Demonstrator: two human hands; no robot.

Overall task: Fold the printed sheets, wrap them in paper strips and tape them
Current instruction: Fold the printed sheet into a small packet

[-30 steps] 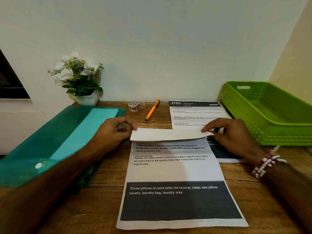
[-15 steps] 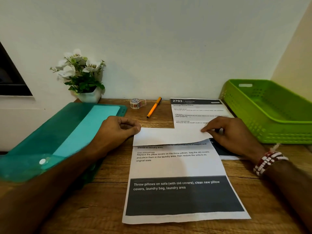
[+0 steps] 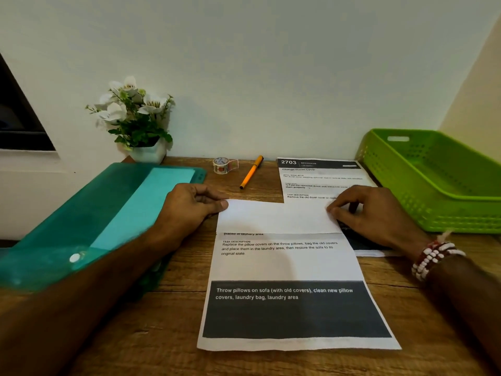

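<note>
Since a second ago your folded flap has come further down the printed sheet (image 3: 287,267): its white back now covers more of the text, leaving only "placed in laundry area" peeking out under its edge. That sheet lies on the table (image 3: 168,332) straight in front of you, long axis running away from you, dark banner nearest your body, folded top end between your hands. Your left hand (image 3: 189,204) is curled narrow, thumb and forefinger pinched on the flap's left corner; your right hand (image 3: 363,210) is likewise nearly closed, fingertips pressing the flap's right corner flat. Both hands sit at the fold's two ends, so the crease runs crosswise from one hand to the other, and I judge the next fold will call for rolling this band toward you again along the sheet's length, keeping the side edges lined up. A second printed sheet (image 3: 320,180), headed 2703, lies just behind and partly under your right hand. Beyond it, the roll of tape (image 3: 222,166) and an orange pen (image 3: 251,172) rest near the wall, well apart from your hands. To your right the green basket (image 3: 433,191) shows nothing inside; to your left a teal document folder (image 3: 113,207) holds a pale sheet.
</note>
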